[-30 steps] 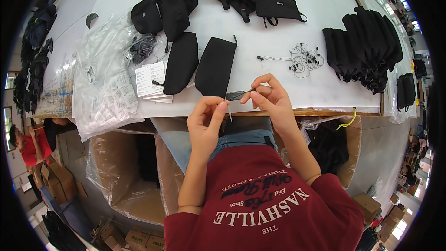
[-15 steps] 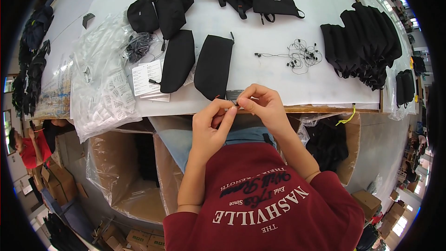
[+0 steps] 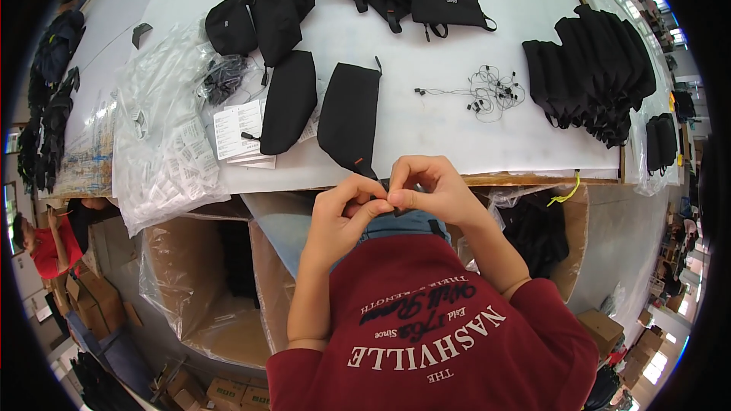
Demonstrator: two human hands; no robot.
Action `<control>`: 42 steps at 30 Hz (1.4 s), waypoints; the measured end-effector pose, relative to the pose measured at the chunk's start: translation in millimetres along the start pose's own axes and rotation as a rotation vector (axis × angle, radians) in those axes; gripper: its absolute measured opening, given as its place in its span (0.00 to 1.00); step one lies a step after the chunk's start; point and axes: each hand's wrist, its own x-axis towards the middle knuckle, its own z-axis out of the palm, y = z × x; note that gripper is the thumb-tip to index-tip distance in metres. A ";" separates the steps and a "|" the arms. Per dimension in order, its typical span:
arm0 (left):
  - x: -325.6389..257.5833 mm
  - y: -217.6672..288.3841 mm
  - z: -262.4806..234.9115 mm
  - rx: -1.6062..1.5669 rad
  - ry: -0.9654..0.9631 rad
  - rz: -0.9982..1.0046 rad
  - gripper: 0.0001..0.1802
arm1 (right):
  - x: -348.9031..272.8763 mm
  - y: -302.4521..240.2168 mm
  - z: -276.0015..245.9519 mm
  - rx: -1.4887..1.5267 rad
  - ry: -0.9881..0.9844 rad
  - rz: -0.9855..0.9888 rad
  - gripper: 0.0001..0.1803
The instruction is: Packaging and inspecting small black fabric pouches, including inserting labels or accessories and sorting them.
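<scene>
At the table's front edge my left hand [image 3: 343,211] and my right hand [image 3: 435,190] meet, thumbs and forefingers pinched together. Something small and dark is between the fingertips, too hidden to name. Just beyond them lies a flat black zip pouch [image 3: 350,114], its near end with a small orange tab reaching to my fingers. A second black pouch [image 3: 289,103] rests to its left, its zip pull over printed white cards [image 3: 237,133]. Tangled black tag strings [image 3: 491,93] lie on the table to the right.
More black pouches [image 3: 278,15] are heaped at the far side, and a stack [image 3: 590,68] stands at the right. Clear plastic bags [image 3: 167,129] of labels cover the left. Lined cartons [image 3: 202,274] sit under the table edge. Another person in red [image 3: 53,243] is at far left.
Both hands have come slightly nearer my body, still pinched together. The pouch's near end has shifted toward them. A small grey piece seen beyond the fingers before no longer shows there.
</scene>
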 end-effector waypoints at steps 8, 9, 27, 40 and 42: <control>3.5 30.1 18.0 -0.019 -0.068 -0.010 0.06 | 23.6 43.0 -56.2 -0.181 0.301 0.262 0.14; 4.4 30.9 22.4 -0.020 -0.146 0.063 0.05 | 28.8 55.4 -47.6 -0.235 0.270 0.144 0.15; 3.0 27.0 45.9 -0.017 -0.443 0.193 0.05 | 28.2 77.7 -54.3 0.089 0.246 0.291 0.18; -2.4 26.8 41.2 -0.011 -0.493 0.041 0.05 | 23.3 57.6 -50.5 -0.154 0.214 0.131 0.08; 6.6 19.9 33.5 0.198 -0.241 0.278 0.05 | 15.5 39.4 -45.3 -0.505 0.260 0.046 0.07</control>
